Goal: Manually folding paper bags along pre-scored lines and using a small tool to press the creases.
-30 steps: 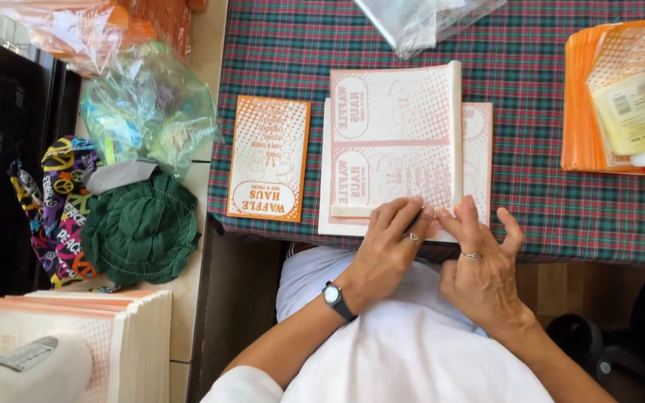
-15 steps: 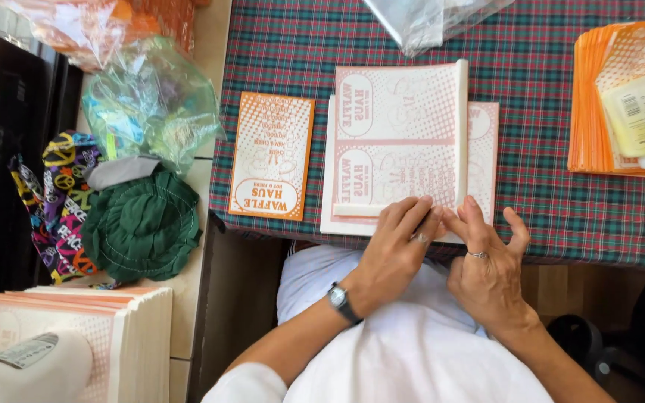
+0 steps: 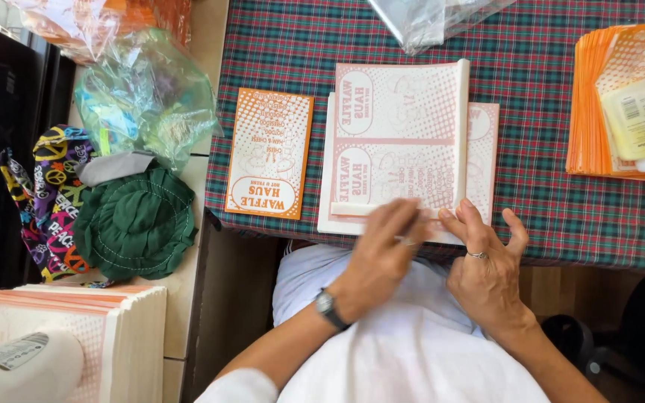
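A pink-and-white printed paper sheet (image 3: 401, 142) lies on the plaid tablecloth (image 3: 531, 179), on top of another like it, with its right edge and near edge folded up into narrow flaps. My left hand (image 3: 382, 242) presses flat on the near folded flap, its fingers blurred from sliding. The fingertips of my right hand (image 3: 487, 257) pin the sheet's near right corner. Neither hand lifts anything. A finished orange printed paper bag (image 3: 270, 153) lies flat to the left of the sheet.
A stack of orange sheets (image 3: 595, 104) with a white glue bottle (image 3: 640, 123) on it sits at the right. Clear plastic (image 3: 427, 19) lies at the far edge. Left of the table are a green cloth (image 3: 136, 224), plastic bags (image 3: 147, 93) and a pink sheet stack (image 3: 76, 332).
My left hand has slid left along the sheet's near folded edge, and the folded flap now shows beside it. My right hand has stayed at the near right corner.
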